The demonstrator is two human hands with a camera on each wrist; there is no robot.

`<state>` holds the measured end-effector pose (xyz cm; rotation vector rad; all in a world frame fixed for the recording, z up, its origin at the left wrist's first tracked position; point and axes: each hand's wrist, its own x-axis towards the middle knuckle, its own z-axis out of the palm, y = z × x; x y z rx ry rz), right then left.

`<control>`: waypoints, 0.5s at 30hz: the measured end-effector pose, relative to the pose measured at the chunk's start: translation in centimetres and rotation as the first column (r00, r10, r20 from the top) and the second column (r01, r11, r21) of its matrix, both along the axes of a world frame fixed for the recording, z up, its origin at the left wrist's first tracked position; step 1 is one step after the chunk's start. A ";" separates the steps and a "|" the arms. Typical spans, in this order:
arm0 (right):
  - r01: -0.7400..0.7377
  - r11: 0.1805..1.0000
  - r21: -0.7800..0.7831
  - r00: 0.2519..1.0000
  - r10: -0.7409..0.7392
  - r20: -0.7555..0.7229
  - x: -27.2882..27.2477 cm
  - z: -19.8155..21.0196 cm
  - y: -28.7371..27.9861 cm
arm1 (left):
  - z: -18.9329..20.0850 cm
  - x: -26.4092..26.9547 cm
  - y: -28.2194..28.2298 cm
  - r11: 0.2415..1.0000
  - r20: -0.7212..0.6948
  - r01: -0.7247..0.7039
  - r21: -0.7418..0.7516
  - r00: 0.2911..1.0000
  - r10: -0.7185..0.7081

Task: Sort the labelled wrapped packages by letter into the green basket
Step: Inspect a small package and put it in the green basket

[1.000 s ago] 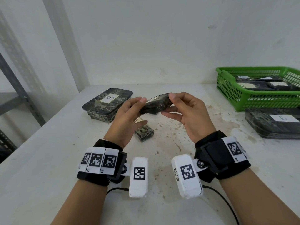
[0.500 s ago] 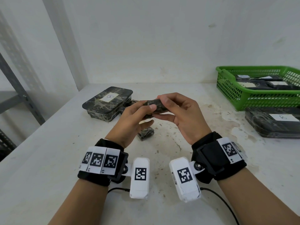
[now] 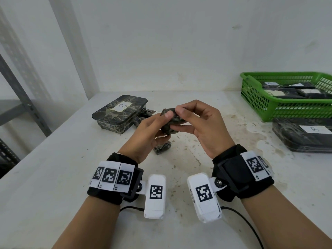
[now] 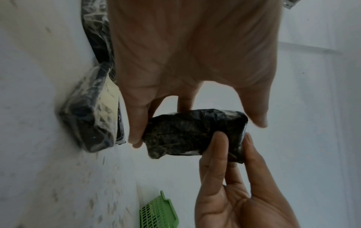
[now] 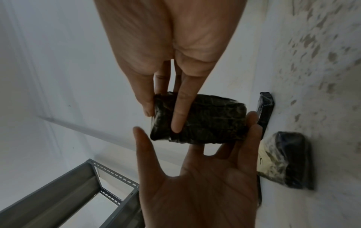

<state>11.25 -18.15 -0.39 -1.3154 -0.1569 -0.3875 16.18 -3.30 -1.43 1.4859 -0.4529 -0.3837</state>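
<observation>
Above the middle of the table, both hands hold a small dark wrapped package [image 3: 170, 121]. My left hand [image 3: 164, 124] has its thumb on top and its fingers under it. My right hand [image 3: 179, 119] pinches the package's right end between thumb and fingers. No label shows on the package [image 4: 195, 132] in the left wrist view, nor on the package [image 5: 197, 120] in the right wrist view. The green basket [image 3: 287, 106] stands at the far right with several labelled packages inside.
A large wrapped package marked B [image 3: 120, 110] lies at the back left. Another large package marked B [image 3: 303, 137] lies in front of the basket. One small package [image 3: 162, 148] lies under my hands and another [image 3: 149, 113] behind them. A grey metal shelf [image 3: 21, 105] stands to the left.
The small package has been turned over between my hands, so its white label no longer shows. My hands have drawn closer together around it.
</observation>
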 end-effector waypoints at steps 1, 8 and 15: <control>0.017 1.000 -0.009 1.000 -0.017 0.004 0.0 0.0 -0.1 | 0.0 -0.1 0.0 1.000 -0.004 0.020 0.000 1.000 -0.020; -0.043 0.999 0.015 0.999 0.043 -0.031 -0.1 0.1 0.1 | 0.0 0.4 0.3 0.999 0.016 -0.014 -0.031 1.000 0.014; 0.078 0.997 0.029 0.997 -0.078 0.015 -0.1 0.1 0.3 | -0.5 0.8 0.4 0.999 0.059 0.006 -0.039 0.998 -0.004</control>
